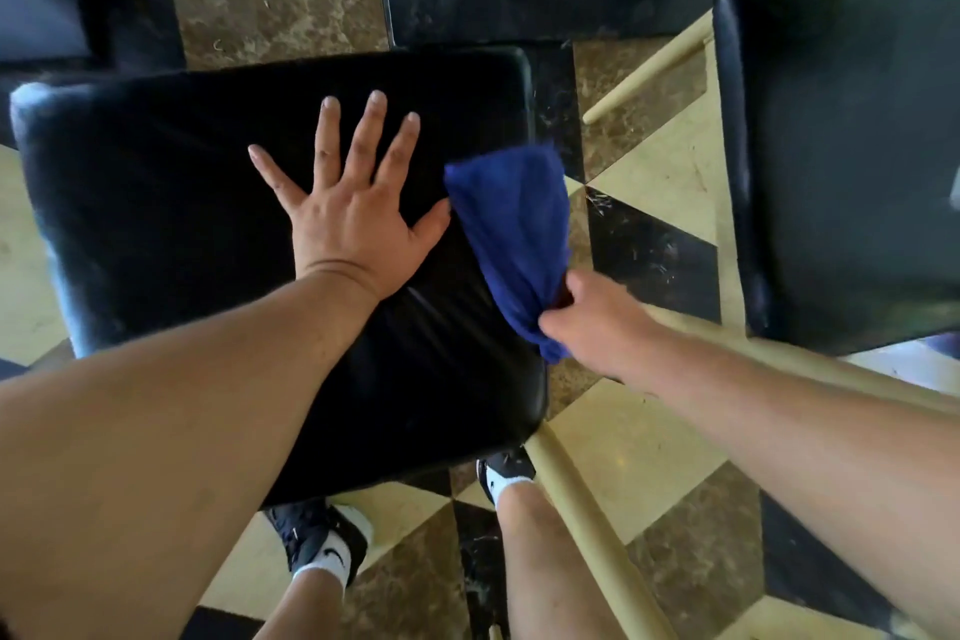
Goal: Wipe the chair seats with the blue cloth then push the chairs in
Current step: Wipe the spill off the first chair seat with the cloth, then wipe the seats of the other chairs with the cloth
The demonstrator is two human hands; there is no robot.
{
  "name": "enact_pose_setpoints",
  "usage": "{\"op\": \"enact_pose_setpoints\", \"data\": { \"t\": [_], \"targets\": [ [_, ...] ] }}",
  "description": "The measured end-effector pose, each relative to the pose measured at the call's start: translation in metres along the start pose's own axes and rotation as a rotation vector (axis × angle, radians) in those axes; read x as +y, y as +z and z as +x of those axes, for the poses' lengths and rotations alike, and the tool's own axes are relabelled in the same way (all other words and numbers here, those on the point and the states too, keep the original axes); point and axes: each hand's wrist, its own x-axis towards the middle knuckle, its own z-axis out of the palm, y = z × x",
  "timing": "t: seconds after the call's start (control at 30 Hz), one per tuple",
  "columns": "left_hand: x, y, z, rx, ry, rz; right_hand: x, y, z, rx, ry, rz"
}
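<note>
The left hand lies flat on the black padded chair seat in the middle of the frame, fingers spread and grasping nothing, palm pressed to the upholstery as if to steady the chair. The right hand, at centre right, is clenched around the lower end of the blue cloth, which is bunched into a long wad. The cloth's long axis runs from the fist up and to the left, its free end lying over the seat's right edge just beside the left thumb, nearly touching it. Part of the cloth hangs past the edge, above the patterned marble floor. So the unwiped surface lies to the left of the cloth, and the right hand is the one placed to sweep across it; the flat left hand sits right in that path and would probably need to lift or shift. A second black seat stands at the right of the frame, well apart from both hands. A pale wooden chair rail crosses the lower centre.
</note>
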Motion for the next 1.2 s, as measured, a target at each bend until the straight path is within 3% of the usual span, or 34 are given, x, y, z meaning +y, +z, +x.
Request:
{"op": "enact_pose_setpoints", "data": {
  "t": [0.17,0.27,0.43,0.53,0.67,0.77,0.87,1.03,1.2],
  "targets": [
    [0.001,-0.004,0.001,-0.043,-0.011,0.016,0.036,0.032,-0.027,-0.251,0.080,-0.308],
    [0.001,-0.010,0.000,-0.089,-0.011,0.028,0.027,0.031,-0.030,-0.286,0.057,-0.504],
    [0.000,-0.042,-0.001,-0.268,-0.035,-0.050,-0.011,0.011,-0.049,-0.085,-0.050,-0.176],
    [-0.010,-0.083,-0.013,-0.478,0.018,-0.126,-0.044,-0.004,-0.067,-0.082,-0.177,-0.026],
    [-0.049,-0.150,-0.041,-0.823,0.042,-0.009,-0.097,-0.021,-0.092,-0.119,-0.249,-0.013],
    [-0.093,-0.198,-0.067,-0.957,-0.045,0.121,-0.141,-0.013,-0.106,-0.107,-0.286,-0.026],
    [-0.143,-0.236,-0.094,-1.001,-0.105,0.163,-0.178,0.023,-0.113,-0.117,-0.339,-0.032],
    [-0.214,-0.268,-0.144,-1.047,-0.237,-0.010,-0.228,0.113,-0.107,-0.142,-0.433,-0.110],
    [-0.240,-0.250,-0.202,-1.126,-0.312,-0.271,-0.242,0.206,-0.109,-0.118,-0.388,-0.487]
  ]
}}
